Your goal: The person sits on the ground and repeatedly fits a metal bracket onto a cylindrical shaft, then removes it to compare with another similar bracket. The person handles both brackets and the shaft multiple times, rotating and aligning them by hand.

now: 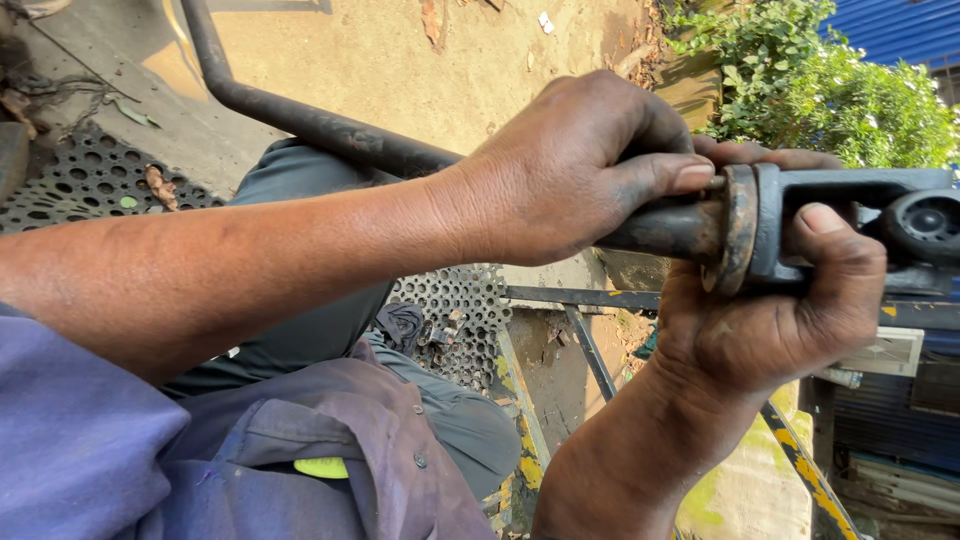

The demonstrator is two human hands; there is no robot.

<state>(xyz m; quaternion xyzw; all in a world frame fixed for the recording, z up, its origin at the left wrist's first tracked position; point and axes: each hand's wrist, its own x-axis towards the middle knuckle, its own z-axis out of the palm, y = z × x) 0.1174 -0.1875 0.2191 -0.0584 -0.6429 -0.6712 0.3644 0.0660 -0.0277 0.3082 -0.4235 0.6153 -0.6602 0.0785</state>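
Note:
A dark greasy steel shaft [655,228] runs from the upper left to the right and ends in a rusty round flange [738,228] joined to a grey yoke piece [850,190]. My left hand [580,165] wraps over the shaft just left of the flange, thumb tip touching the flange. My right hand [770,320] grips the yoke from below, with its thumb laid on the front face and its fingers curled behind. A black round bearing cap [925,222] sits at the yoke's right end.
The shaft continues as a bent dark pipe [290,115] over sandy ground. A perforated metal plate [90,180] lies under my legs. A frame with yellow-black stripes [800,465] stands below, green bushes [830,90] and a blue corrugated wall [910,30] at the upper right.

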